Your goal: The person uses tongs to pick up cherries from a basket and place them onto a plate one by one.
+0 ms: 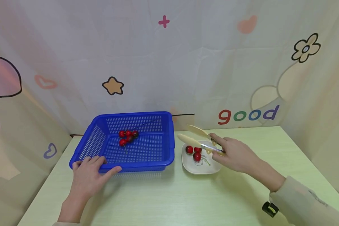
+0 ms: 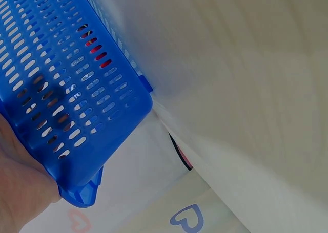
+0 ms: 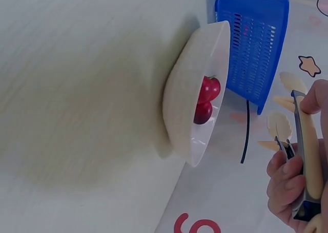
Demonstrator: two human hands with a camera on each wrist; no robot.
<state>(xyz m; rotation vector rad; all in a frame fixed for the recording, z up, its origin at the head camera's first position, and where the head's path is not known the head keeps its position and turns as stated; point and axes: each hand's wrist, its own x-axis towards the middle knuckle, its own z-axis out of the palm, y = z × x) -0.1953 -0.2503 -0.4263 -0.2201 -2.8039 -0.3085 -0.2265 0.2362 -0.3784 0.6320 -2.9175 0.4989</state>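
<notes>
My left hand (image 1: pixel 87 177) grips the front left rim of a blue plastic basket (image 1: pixel 155 164), its fingers over the edge. Inside lie several red cherries (image 1: pixel 122 142), bunched toward the back. With my right hand (image 1: pixel 238 155) I hold cream-tipped metal tongs (image 1: pixel 189 140), their two arms spread apart with nothing between the tips. These tips hang above a small white dish (image 1: pixel 197 169), on its basket side. Three dark red cherries (image 1: pixel 197 156) show in the dish, one with a green stem. The right wrist view shows my fingers wrapped around the tongs' handle (image 3: pixel 309 156).
Basket and dish stand side by side on a pale green table (image 1: pixel 158 201). A printed curtain (image 1: pixel 186 69) hangs right behind the table's back edge and along both sides. From the right sleeve (image 1: pixel 302 201) hangs a dark buckle (image 1: pixel 270 209).
</notes>
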